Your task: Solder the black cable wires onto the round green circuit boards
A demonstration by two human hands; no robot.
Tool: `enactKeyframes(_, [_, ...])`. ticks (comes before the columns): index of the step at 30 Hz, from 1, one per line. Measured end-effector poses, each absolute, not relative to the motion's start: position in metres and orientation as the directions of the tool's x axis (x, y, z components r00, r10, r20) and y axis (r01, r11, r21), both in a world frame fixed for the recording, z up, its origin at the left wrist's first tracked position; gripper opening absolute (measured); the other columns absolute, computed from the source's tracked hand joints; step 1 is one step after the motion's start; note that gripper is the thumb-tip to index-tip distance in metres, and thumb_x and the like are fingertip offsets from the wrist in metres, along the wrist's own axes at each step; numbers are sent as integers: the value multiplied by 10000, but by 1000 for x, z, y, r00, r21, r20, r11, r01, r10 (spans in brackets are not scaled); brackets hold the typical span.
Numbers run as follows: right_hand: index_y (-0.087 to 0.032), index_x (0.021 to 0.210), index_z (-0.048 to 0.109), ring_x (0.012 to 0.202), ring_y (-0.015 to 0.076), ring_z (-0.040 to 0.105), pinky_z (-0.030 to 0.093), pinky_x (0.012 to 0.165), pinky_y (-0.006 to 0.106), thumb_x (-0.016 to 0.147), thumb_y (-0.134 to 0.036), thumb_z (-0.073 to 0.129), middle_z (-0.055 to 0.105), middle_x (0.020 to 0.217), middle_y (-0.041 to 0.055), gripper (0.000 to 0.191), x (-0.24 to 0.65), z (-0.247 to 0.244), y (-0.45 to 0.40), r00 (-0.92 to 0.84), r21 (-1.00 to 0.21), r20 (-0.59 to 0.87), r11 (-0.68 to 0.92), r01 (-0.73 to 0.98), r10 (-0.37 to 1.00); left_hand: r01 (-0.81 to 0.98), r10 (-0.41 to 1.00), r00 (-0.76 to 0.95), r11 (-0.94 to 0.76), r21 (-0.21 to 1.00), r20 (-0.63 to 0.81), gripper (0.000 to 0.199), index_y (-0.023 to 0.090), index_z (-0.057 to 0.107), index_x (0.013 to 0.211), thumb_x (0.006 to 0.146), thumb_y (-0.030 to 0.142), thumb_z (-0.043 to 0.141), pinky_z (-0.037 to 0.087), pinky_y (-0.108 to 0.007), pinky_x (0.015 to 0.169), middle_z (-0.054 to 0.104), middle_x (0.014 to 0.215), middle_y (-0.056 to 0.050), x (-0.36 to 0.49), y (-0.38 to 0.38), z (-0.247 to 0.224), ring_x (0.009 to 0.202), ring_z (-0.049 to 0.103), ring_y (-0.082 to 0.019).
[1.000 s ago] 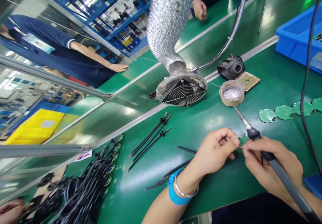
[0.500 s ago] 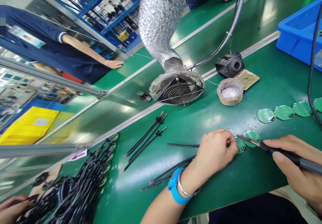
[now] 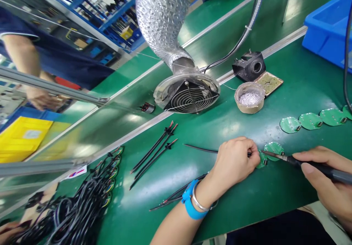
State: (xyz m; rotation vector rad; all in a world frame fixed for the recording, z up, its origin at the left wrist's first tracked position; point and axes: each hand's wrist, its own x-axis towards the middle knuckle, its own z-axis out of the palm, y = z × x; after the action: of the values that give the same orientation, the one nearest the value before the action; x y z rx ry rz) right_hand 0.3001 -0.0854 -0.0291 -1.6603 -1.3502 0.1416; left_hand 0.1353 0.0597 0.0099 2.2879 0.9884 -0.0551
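Observation:
My left hand (image 3: 238,157) is closed in a pinch on a black cable (image 3: 202,149), whose free end sticks out to the left. Its fingertips are at the edge of a small green circuit board (image 3: 261,161). In my right hand (image 3: 327,179) is a soldering iron (image 3: 310,165), held like a pen, with its tip pointing left at that board. The iron's shaft passes over a second round green board (image 3: 274,149). Whether the tip touches the cable's wire is hidden by my fingers.
A fume extractor (image 3: 192,100) hangs behind my hands. Beyond them are a tub of solder bits (image 3: 249,98), a cleaning sponge (image 3: 271,83), a row of green boards (image 3: 310,121) and a blue bin (image 3: 324,39). Cables (image 3: 154,153) and a cable bundle (image 3: 79,204) lie left. Co-workers stand across.
The iron's tip has shifted slightly right and down, nearer the board's edge. The view has moved a little. Across the bench, a co-worker's hand has left the table edge and hangs lower left.

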Motion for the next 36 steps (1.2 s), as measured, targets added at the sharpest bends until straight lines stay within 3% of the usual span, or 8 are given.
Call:
enactKeyframes(21, [-226, 901, 669, 590, 105, 638, 476, 483, 195, 888, -197, 572, 687, 752, 4, 101, 292, -12, -73, 339, -711, 515, 172, 681, 787, 696, 675, 696, -550, 461, -245, 119, 190, 598, 654, 768, 163, 580, 306, -272, 610, 644, 695, 17, 142, 53, 9, 647, 538, -134])
enactKeyframes(30, [-257, 941, 693, 603, 100, 599, 463, 505, 222, 886, -210, 617, 644, 745, -30, 105, 295, -18, -82, 469, -795, 445, 96, 599, 763, 707, 678, 690, -556, 437, -254, 115, 195, 600, 654, 764, 167, 579, 311, -269, 608, 663, 704, 16, 143, 54, 10, 654, 556, -140])
enactKeyframes(33, [-257, 1049, 698, 716, 133, 633, 513, 640, 265, 884, -215, 648, 675, 830, -8, 177, 300, -15, -66, 463, -782, 512, 170, 599, 723, 706, 672, 695, -570, 420, -256, 122, 200, 611, 663, 774, 170, 570, 322, -270, 608, 676, 717, 11, 144, 54, 10, 667, 576, -149])
enactKeyframes(36, [-250, 1189, 659, 922, 179, 659, 538, 840, 329, 894, -225, 655, 700, 1051, 33, 296, 309, -11, -42, 305, -668, 606, 261, 697, 735, 705, 671, 698, -582, 406, -250, 128, 205, 629, 680, 783, 173, 560, 346, -270, 616, 688, 729, 7, 144, 54, 10, 680, 596, -159])
